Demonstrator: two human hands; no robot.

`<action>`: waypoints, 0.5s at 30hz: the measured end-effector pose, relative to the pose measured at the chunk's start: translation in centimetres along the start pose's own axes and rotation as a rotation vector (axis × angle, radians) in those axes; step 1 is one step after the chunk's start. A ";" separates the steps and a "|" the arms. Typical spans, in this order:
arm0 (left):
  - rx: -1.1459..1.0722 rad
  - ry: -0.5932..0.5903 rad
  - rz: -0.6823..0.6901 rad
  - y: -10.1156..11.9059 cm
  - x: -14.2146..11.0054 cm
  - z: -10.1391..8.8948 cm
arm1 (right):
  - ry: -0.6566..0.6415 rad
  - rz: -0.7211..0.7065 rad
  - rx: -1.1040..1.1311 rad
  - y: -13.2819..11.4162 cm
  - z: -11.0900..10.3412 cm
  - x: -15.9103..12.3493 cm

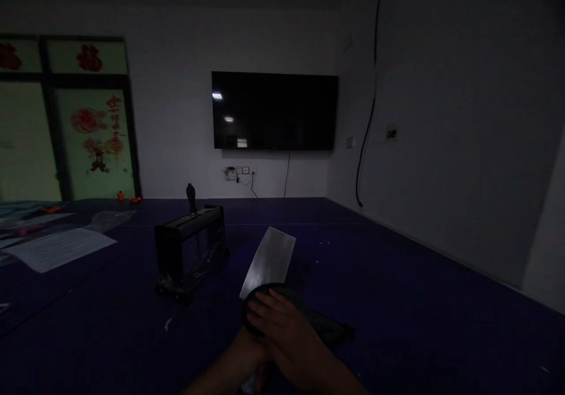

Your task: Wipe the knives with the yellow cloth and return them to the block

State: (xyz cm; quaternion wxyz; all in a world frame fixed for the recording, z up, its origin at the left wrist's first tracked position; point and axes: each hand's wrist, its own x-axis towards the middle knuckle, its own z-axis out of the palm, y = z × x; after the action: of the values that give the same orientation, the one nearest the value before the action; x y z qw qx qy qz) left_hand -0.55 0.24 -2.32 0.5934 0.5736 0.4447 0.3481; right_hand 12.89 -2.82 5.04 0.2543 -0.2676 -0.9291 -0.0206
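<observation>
Under dim light you have two hands in view, one metal plate (269,259), one dark rounded thing (324,324), one black boxy frame (176,254) with a single upright handle (190,196), and one large sheet of paper (62,248) with more papers in a pile too muddled to count.

The dark thing lies right under your right hand (286,330), whose fingers rest close together, side by side, across its near-left part; you cannot tell whether they grip it or only press on it. Your left hand (247,354) sits just below, its fingers mostly hidden, so you cannot tell if they are spread or closed. The plate slants up and away, just beyond your right fingertips, its near end beside the dark thing; its far end is clear of both hands.

The frame stands to the left of the plate, apart from it. Beyond both, the purple counter (375,277) runs back to the wall under one television (276,111). To your right, you have a broad open stretch as far as the side wall (450,206); on the left, the papers take up room.
</observation>
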 end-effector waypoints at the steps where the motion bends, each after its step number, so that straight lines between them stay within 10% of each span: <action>1: 0.007 0.037 -0.013 0.2 0.0 0.1 | 0.014 -0.002 -0.006 0.1 0.1 0.0; 15: -0.220 -0.062 0.054 1.1 -0.4 -0.4 | 0.217 0.213 -0.165 2.2 1.9 -0.5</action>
State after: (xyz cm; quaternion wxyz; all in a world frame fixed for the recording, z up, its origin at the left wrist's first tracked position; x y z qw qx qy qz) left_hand -0.95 0.12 -1.13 0.6567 0.5271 0.3696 0.3928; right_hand 13.48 -0.80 2.90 0.3312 -0.3806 -0.8578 -0.0985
